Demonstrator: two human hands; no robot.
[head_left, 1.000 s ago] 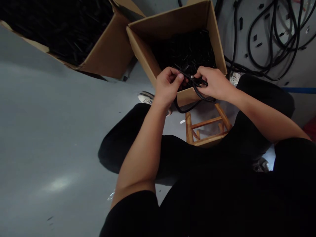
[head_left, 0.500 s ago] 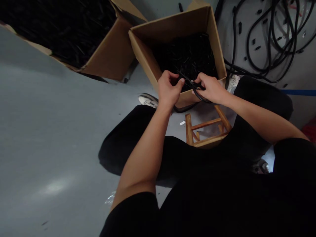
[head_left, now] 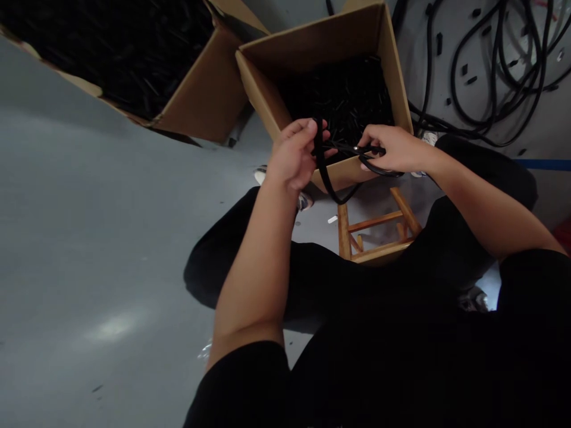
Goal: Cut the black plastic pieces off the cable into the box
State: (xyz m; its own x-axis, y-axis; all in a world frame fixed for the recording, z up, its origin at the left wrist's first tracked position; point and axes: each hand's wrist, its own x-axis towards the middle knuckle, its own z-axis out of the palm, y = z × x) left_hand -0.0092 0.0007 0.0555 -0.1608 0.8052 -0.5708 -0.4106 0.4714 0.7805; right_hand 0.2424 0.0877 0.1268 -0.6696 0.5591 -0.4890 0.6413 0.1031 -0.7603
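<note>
My left hand [head_left: 297,151] is closed on a black rubber strip [head_left: 325,175], which hangs down in a curve over the near edge of a cardboard box [head_left: 263,98]. In my right hand [head_left: 388,145] is a pair of black-handled scissors [head_left: 355,148], with a shiny pivot and the blades pointing left toward the strip. Whether the blades touch the strip I cannot tell. Both hands are above the near side of the box, which holds many short black pieces [head_left: 343,95].
A larger open box [head_left: 200,89] full of black pieces stands at the upper left. Long black strips [head_left: 486,89] lie coiled on the floor at the right among scattered bits. A wooden stool [head_left: 375,226] is between my legs, near my shoes.
My left hand has turned and lifted slightly left, with the strip now standing up in its fingers and looping below. My right hand with the scissors has shifted a little right.
</note>
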